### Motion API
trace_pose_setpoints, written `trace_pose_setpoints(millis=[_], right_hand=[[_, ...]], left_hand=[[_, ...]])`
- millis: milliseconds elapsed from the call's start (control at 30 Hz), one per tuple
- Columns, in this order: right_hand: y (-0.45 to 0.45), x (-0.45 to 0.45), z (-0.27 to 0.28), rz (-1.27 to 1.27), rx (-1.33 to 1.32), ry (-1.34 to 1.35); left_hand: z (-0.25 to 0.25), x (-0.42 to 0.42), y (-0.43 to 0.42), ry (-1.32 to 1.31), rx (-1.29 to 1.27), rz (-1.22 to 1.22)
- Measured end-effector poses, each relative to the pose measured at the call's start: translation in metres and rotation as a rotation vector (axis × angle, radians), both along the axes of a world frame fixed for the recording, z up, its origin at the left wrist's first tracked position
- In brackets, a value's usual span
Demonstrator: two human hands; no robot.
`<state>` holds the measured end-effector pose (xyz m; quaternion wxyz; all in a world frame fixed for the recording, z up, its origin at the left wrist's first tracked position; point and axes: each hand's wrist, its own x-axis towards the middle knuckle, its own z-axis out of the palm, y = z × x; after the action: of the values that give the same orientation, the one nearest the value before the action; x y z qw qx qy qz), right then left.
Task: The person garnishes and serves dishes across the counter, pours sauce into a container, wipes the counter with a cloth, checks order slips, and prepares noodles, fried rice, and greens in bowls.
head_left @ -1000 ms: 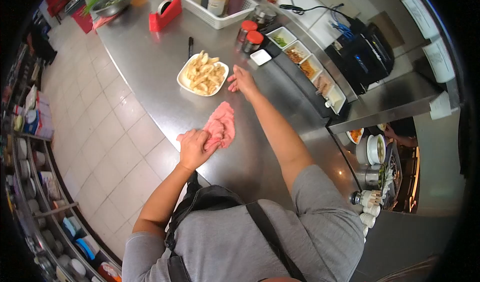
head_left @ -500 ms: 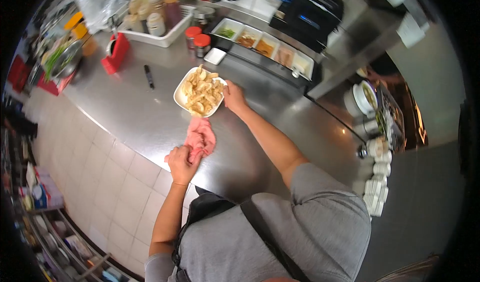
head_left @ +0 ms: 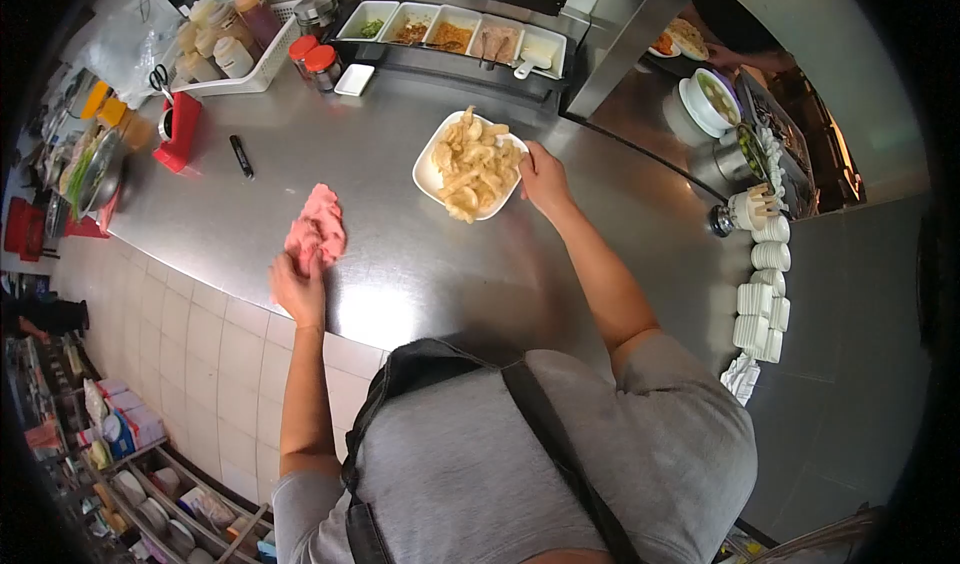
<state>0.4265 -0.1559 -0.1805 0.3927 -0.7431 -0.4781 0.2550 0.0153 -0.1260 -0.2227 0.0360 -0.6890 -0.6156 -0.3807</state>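
Observation:
My right hand (head_left: 544, 176) grips the right rim of a white square bowl (head_left: 428, 174), with the thumb at its edge. Pale fried pieces (head_left: 470, 164) are heaped in the bowl. Near the front edge of the steel counter (head_left: 400, 264), the fingers of my left hand (head_left: 298, 286) are closed on the lower end of a crumpled pink cloth (head_left: 318, 226). The cloth lies on the counter, apart from the bowl and to its left. Between the cloth and a red tape dispenser (head_left: 178, 132) lies a black marker (head_left: 241, 156).
Along the back stand a white basket (head_left: 266, 72) of bottles, red-lidded jars (head_left: 322, 62), a small white dish (head_left: 354, 80) and a topping tray (head_left: 450, 32). At right are stacked white dishes (head_left: 755, 314) and a bowl of soup (head_left: 716, 98). Another person's hand (head_left: 728, 58) shows beyond.
My right hand has taken hold of the bowl and moved it right, away from the cloth. My left hand stays on the cloth. The view has turned.

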Motion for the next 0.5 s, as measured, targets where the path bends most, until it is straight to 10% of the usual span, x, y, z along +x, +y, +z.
trace_pose_setpoints(millis=[167,300,500], right_hand=[[0.026,-0.012,0.020,0.015,0.054,0.459],[0.080,-0.033,0.048,0.027,0.142,0.648],[0.154,-0.064,0.068,0.013,0.206,0.710]], left_hand=[[0.076,0.068,0.056,-0.043,0.180,-0.168],[0.107,0.122,0.119,-0.428,-0.293,-0.398],[0.160,0.150,0.181,-0.107,-0.364,-0.263]])
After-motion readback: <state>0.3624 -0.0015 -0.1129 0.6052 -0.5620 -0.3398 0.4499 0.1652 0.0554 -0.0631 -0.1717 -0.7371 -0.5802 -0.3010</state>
